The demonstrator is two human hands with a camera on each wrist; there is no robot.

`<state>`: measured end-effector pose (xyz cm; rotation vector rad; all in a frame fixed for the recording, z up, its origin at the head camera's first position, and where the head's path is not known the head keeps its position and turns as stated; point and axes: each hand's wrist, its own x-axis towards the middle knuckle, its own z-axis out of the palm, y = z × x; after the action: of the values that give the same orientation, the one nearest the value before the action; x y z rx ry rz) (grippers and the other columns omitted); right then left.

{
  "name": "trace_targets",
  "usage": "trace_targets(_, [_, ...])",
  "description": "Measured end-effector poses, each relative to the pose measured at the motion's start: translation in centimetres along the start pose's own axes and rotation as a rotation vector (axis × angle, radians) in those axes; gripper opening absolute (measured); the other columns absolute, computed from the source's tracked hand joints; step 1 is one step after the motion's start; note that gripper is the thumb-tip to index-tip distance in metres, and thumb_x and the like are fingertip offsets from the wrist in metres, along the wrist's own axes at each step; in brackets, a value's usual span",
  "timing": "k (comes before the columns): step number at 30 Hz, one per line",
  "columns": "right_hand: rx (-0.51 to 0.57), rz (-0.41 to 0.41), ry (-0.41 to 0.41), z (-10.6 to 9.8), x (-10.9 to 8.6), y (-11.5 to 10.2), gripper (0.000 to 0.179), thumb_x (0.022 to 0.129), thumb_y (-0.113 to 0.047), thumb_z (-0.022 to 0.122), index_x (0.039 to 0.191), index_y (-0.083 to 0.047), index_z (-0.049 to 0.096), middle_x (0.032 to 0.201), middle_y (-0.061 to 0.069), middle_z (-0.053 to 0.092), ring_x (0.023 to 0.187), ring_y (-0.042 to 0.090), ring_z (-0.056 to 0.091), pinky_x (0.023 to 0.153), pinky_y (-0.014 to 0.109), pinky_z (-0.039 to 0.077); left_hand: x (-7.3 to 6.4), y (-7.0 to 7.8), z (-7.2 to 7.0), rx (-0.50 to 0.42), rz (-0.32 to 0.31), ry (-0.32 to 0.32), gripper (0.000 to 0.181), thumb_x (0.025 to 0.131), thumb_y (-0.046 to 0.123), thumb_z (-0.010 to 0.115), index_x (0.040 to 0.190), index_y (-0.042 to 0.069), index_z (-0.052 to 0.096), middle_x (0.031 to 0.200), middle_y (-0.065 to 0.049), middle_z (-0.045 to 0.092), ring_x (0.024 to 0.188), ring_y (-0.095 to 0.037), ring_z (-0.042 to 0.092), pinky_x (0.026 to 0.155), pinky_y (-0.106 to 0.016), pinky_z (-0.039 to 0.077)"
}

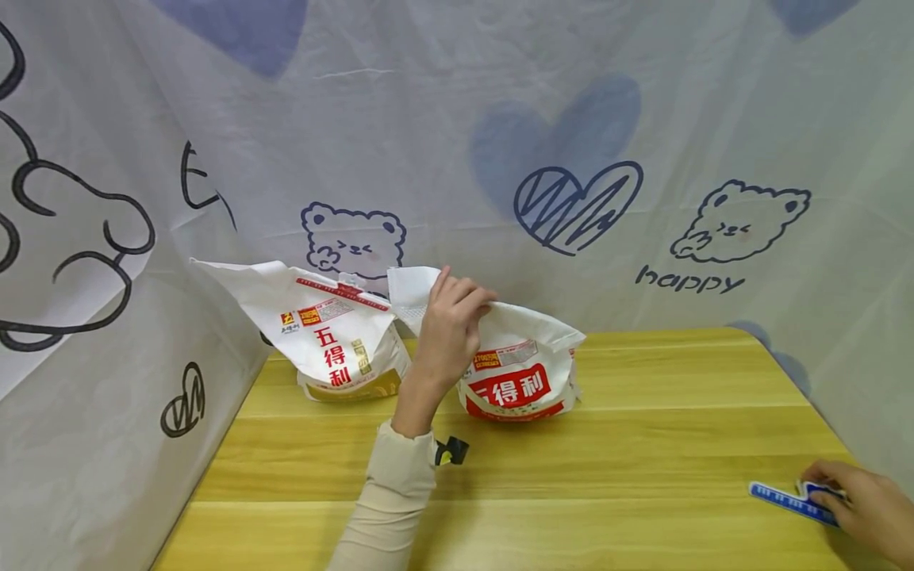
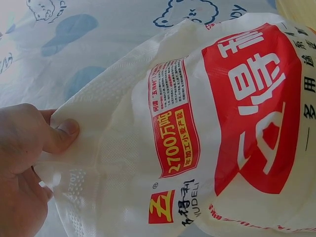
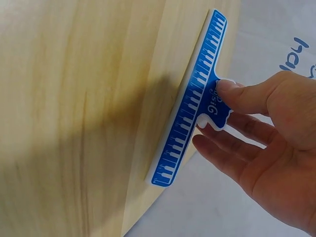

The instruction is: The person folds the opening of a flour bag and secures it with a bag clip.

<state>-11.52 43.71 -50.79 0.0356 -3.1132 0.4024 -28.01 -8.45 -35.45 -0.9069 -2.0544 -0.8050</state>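
My left hand [image 1: 451, 329] pinches the folded top of a white flour bag [image 1: 510, 388] with red print, thumb on the near face in the left wrist view. The bag [image 2: 247, 113] stands on the table with its top pulled up and leaning left. Over at the right, my right hand [image 1: 867, 503] holds a long blue clip [image 1: 785, 501] with a piano-key pattern. In the right wrist view the thumb presses the handle of the clip [image 3: 190, 108], the fingers behind it, and the clip's long bar is close over the wood.
Left of the gripped bag stands a second white flour bag [image 1: 336, 345] with gold at its base. A red clip [image 1: 343, 293] spans its folded top. The wooden table [image 1: 643, 444] meets a printed curtain [image 1: 443, 143] at the back and sides.
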Motion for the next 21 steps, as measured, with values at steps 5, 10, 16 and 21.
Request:
trace_targets(5, [0.002,-0.026,0.016,-0.3,0.0,-0.3,0.020,0.076,0.014,0.078,0.084,0.002,0.063,0.078,0.005,0.066,0.073,0.034,0.068,0.064,0.049,0.058,0.0,0.0,-0.1,0.000,-0.003,-0.009,0.016,0.093,-0.007,0.066,0.100,0.005,0.074,0.095,-0.006,0.068,0.095,-0.023,0.059,0.125,-0.043,0.019])
trace_targets(10, [0.001,-0.047,0.031,-0.8,0.0,-0.8,0.021,0.076,0.013,0.079,0.083,0.002,0.062,0.077,0.004,0.065,0.072,0.031,0.067,0.063,0.046,0.058,0.1,0.1,0.0,0.004,-0.007,-0.012,0.016,0.093,-0.007,0.066,0.100,0.005,0.075,0.095,-0.006,0.069,0.095,-0.023,0.059,0.125,-0.044,0.020])
trace_targets(16, [-0.016,-0.072,0.040,-1.3,0.3,-1.1,0.027,0.072,0.011,0.082,0.090,0.006,0.063,0.082,0.011,0.067,0.074,0.033,0.067,0.062,0.045,0.058,0.2,0.2,-0.1,0.004,-0.010,-0.006,0.016,0.093,-0.007,0.067,0.100,0.005,0.075,0.096,-0.006,0.068,0.096,-0.024,0.060,0.125,-0.044,0.019])
trace_targets(21, [-0.035,-0.083,0.067,-1.3,0.2,-1.4,0.029,0.072,0.008,0.084,0.096,0.011,0.067,0.085,0.014,0.067,0.074,0.032,0.067,0.061,0.043,0.058,0.1,0.0,0.0,0.000,-0.001,0.006,0.017,0.092,-0.008,0.067,0.099,0.005,0.074,0.094,-0.005,0.068,0.095,-0.023,0.060,0.124,-0.048,0.022])
